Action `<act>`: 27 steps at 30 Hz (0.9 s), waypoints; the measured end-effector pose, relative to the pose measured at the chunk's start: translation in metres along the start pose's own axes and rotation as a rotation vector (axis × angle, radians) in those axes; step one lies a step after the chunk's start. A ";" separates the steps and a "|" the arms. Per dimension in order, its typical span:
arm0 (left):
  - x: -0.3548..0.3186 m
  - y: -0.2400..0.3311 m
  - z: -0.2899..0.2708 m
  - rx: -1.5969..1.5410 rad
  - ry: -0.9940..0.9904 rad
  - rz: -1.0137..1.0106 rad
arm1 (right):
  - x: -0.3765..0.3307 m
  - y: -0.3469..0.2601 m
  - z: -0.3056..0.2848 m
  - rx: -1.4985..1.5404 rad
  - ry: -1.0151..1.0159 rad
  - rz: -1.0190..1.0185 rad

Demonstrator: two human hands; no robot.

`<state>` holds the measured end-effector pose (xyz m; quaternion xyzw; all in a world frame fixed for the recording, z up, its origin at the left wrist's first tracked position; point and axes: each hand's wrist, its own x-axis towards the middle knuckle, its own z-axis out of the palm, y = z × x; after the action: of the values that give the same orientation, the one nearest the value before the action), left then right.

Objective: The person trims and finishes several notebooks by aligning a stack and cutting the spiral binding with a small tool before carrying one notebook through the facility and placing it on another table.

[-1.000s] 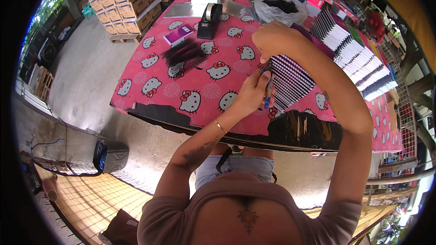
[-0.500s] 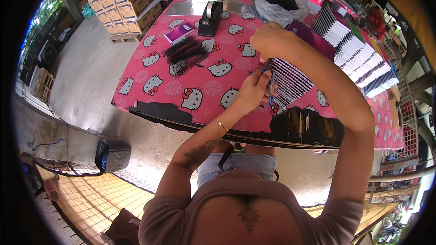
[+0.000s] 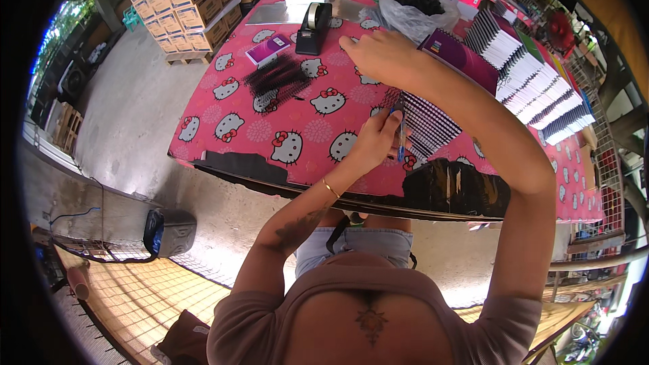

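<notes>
- Pliers [image 3: 402,138], by the look of that blue handle, sit in the left hand [image 3: 374,140]; I see its fingers curled round them, dark nose pointing away from the wearer.
- The right hand [image 3: 382,54] hangs beyond the nose, back toward me, fingertips hidden — I cannot tell whether they grip anything.
- The books [image 3: 431,127] lie on the pink table [image 3: 247,152], partly under the right forearm, their rows of black coil just beside the pliers. A purple cover [image 3: 470,61] shows past that arm.
- My first worry is a slip: if the nose skids, I judge it could bend a neighbouring coil or nick a page.
- The forearm crosses the pile, so a careless elbow could drag it askew — or jog the tall stacks [image 3: 534,88] at right.
- Loose coils [image 3: 276,82] lie tangled on the left; a brushing wrist might snag and scatter them.
- The arm also blocks my view, so a badly set coil beneath it could escape me.
</notes>
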<state>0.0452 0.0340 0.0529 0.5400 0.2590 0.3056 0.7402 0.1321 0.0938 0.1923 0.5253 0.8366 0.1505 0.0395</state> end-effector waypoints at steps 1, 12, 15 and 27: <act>0.001 0.000 0.000 -0.003 0.002 -0.003 | 0.000 0.001 0.001 -0.001 0.012 -0.007; 0.006 0.000 0.001 -0.014 0.041 0.017 | -0.001 0.005 0.003 -0.178 -0.348 -0.050; 0.007 0.002 0.005 -0.004 0.049 0.004 | 0.002 0.007 -0.002 -0.239 -0.630 -0.004; 0.002 -0.005 0.001 0.023 0.055 0.000 | -0.001 -0.001 -0.002 -0.270 -0.563 -0.049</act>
<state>0.0477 0.0334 0.0479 0.5399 0.2827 0.3176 0.7265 0.1311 0.0921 0.1936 0.5159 0.7777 0.1080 0.3426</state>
